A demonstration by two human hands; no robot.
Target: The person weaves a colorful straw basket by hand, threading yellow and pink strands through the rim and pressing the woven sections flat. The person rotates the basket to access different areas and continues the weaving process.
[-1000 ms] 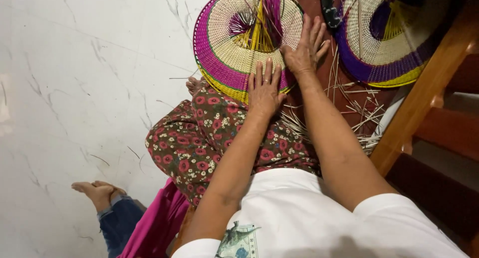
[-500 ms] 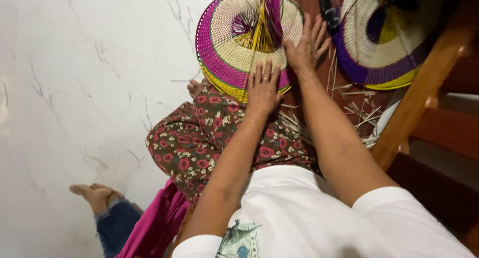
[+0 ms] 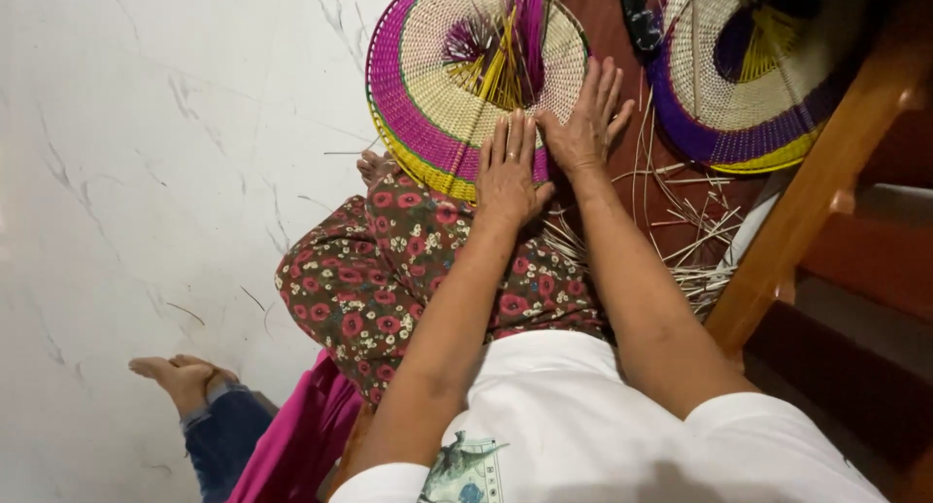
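Note:
A round woven fan (image 3: 437,85) with magenta, cream and yellow bands lies across my flowered lap (image 3: 389,279). My left hand (image 3: 510,168) lies flat on its lower edge, fingers together and pointing away. Beside it, my right hand (image 3: 588,119) presses flat on the fan's right edge with fingers spread. Loose yellow and magenta strands (image 3: 510,46) stick up from the fan's centre. Neither hand holds anything.
A second woven fan (image 3: 739,75), cream with purple and yellow rim, lies to the right. Loose pale straw strips (image 3: 680,231) are scattered on the dark red mat. A wooden stair rail (image 3: 816,192) runs at right. Another person's bare foot (image 3: 180,377) rests on the white marble floor (image 3: 146,173) at lower left.
Both hands stay flat on the fan; the view has shifted slightly and the right hand's fingers have moved a little along the fan's edge.

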